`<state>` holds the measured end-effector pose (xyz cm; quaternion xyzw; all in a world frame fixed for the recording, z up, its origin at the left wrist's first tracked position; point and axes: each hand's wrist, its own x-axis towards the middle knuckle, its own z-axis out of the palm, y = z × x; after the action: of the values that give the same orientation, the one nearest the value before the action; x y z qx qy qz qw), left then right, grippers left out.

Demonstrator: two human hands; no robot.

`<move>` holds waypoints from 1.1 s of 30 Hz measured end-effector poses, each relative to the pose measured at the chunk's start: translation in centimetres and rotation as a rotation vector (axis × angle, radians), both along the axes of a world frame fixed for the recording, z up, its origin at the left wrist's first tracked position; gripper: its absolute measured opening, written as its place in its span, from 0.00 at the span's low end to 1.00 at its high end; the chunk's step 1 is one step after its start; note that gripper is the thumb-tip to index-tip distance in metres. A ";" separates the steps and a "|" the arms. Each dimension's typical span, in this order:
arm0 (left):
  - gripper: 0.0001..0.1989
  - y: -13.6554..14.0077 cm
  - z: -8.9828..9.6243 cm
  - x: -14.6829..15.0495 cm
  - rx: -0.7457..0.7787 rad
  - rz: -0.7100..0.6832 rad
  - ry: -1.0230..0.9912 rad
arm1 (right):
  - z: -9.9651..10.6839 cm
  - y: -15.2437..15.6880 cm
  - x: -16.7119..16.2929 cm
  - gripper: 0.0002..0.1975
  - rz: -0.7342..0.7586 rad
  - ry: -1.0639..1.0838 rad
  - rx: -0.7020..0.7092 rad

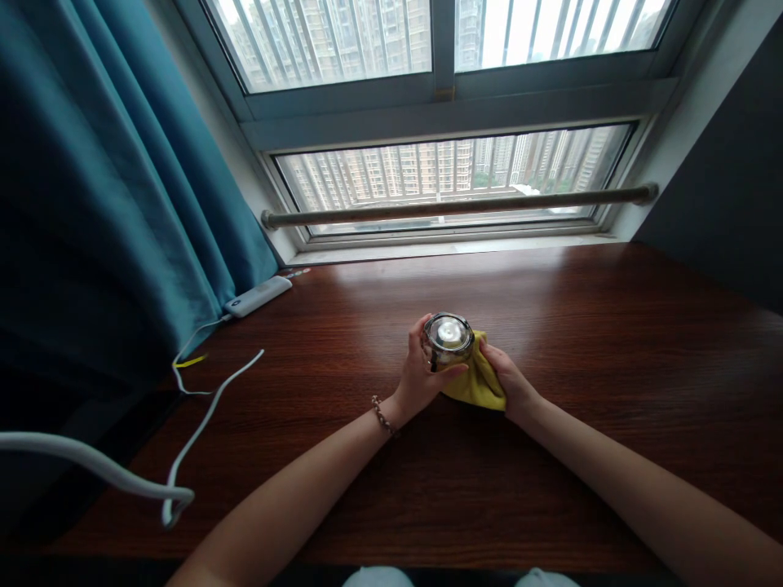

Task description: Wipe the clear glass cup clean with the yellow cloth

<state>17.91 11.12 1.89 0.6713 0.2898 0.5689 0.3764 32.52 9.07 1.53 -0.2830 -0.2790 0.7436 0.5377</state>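
My left hand [425, 367] is wrapped around the side of a small, shiny, round container [449, 330], thumb toward me. Its top is reflective with a bright spot in the middle; whether it is glass or metal I cannot tell. In my right hand [505, 371] is a yellow cloth [480, 383], pinched and pressed against the container's right side. Part of the cloth hangs below the container and my left thumb. Several of my fingers on both hands are hidden behind the things they hold.
Below lies a dark reddish-brown wooden tabletop [342, 456]. To the left are a white power strip [260, 295], a white cable [214, 403], a yellow strip [191, 361] and a blue curtain [177, 163]. A metal rail [458, 209] crosses the window behind the table.
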 end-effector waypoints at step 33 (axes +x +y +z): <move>0.30 1.8 0.6 -1.2 -1.032 -0.646 -0.583 | 1.5 -0.9 0.8 0.13 -0.955 -0.980 0.572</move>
<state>16.70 12.93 2.47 0.2777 0.1958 0.3744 0.8628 33.28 8.19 3.02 -0.5219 -0.5163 0.1157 0.6691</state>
